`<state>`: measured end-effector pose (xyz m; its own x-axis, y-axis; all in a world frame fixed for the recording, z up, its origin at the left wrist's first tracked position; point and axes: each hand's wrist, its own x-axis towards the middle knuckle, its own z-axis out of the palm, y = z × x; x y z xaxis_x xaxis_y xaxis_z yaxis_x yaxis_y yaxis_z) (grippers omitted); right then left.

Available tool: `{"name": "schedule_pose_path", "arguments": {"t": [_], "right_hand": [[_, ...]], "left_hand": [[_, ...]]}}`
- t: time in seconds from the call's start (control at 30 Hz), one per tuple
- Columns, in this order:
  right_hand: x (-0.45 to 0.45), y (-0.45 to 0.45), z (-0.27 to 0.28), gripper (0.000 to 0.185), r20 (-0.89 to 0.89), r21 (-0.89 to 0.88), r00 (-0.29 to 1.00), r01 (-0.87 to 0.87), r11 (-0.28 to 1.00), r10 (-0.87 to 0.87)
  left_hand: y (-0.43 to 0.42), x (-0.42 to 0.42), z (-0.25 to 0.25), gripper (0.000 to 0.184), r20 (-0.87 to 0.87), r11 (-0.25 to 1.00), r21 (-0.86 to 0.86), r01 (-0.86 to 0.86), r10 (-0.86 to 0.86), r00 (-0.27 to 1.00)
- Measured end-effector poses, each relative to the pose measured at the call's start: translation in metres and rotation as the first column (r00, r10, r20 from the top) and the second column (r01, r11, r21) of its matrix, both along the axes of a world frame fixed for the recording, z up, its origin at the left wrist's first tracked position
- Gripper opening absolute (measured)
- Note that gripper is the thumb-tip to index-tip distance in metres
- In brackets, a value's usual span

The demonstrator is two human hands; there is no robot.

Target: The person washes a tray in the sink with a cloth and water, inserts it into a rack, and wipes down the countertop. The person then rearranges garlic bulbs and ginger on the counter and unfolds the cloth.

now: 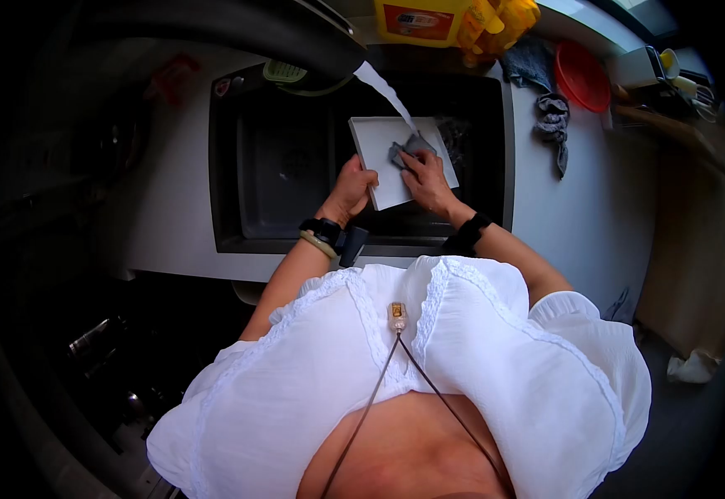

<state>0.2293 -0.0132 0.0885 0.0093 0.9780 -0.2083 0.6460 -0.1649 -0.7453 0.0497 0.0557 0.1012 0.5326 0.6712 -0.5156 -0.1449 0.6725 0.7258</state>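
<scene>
- White panel (379,156), held above the right-hand basin of the dark sink (505,179), between its back and front rims and just right of the divider.
- Left hand (352,190): grasps the panel by its left edge, near the lower left corner, thumb on the upper face; the other fingers are largely hidden.
- Right hand (427,176): holds a bunched grey cloth (417,145) against the face, toward the far right corner.
- Water stream (386,90): falls from the black tap (316,46) onto the cloth area.
- Progress: wiping and rinsing appear under way; which parts of the face are finished cannot be told. Judged from the cloth's contact and the running water, the work is not complete.
- Appearance: flat, four-sided and plain, with straight edges and a visible thickness along the left side; no marks can be made out on the exposed face. Its underside is hidden.
- Surroundings: red bowl (583,76) toward the back right corner of the counter (583,220).
</scene>
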Motion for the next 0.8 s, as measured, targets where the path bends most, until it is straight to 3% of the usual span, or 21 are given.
{"name": "schedule_pose_path", "arguments": {"t": [0.03, 0.1, 0.2, 0.3, 0.37, 0.43, 0.53, 0.7, 0.8], "right_hand": [[0.010, 0.004, -0.002, 0.043, 0.141, -0.060, 0.990, 0.017, 0.998, -0.008], [0.026, 0.015, -0.025, 0.046, 0.172, -0.221, 0.985, 0.062, 0.973, -0.024], [0.029, 0.041, -0.073, 0.052, -0.261, -0.418, 0.898, 0.225, 0.880, -0.353], [0.000, 0.047, -0.029, 0.056, -0.435, -0.325, 0.842, 0.184, 0.928, -0.319], [-0.021, 0.040, -0.032, 0.059, -0.553, -0.165, 0.807, 0.137, 0.977, -0.207], [-0.027, 0.029, -0.022, 0.057, -0.462, 0.119, 0.880, -0.065, 0.991, 0.113], [-0.021, 0.006, 0.003, 0.052, -0.505, 0.017, 0.859, -0.091, 0.996, 0.087], [0.003, -0.022, -0.006, 0.053, -0.400, -0.086, 0.914, 0.032, 0.996, -0.064], [0.020, -0.008, -0.037, 0.057, -0.416, -0.242, 0.844, 0.256, 0.936, -0.338]], "left_hand": [[-0.001, 0.000, 0.002, 0.052, -0.002, 1.000, -0.007, 0.014, -0.014, 1.000], [-0.010, 0.001, 0.004, 0.054, -0.010, 0.998, -0.031, 0.046, -0.046, 0.999], [-0.018, 0.007, -0.008, 0.051, -0.051, 0.993, -0.014, 0.118, -0.119, 0.992], [-0.009, 0.010, -0.014, 0.048, -0.059, 0.990, 0.025, 0.135, -0.134, 0.989], [-0.001, 0.009, -0.020, 0.046, -0.032, 0.995, 0.021, 0.101, -0.100, 0.994], [0.010, 0.009, -0.019, 0.045, 0.034, 0.999, -0.019, 0.036, -0.036, 0.999], [0.026, 0.011, -0.022, 0.051, 0.061, 0.999, -0.054, 0.003, 0.001, 0.998], [0.037, 0.047, -0.032, 0.054, 0.060, 0.997, -0.076, -0.012, 0.017, 0.998], [0.037, 0.073, -0.034, 0.042, 0.082, 0.991, -0.131, -0.021, 0.032, 0.996]]}}
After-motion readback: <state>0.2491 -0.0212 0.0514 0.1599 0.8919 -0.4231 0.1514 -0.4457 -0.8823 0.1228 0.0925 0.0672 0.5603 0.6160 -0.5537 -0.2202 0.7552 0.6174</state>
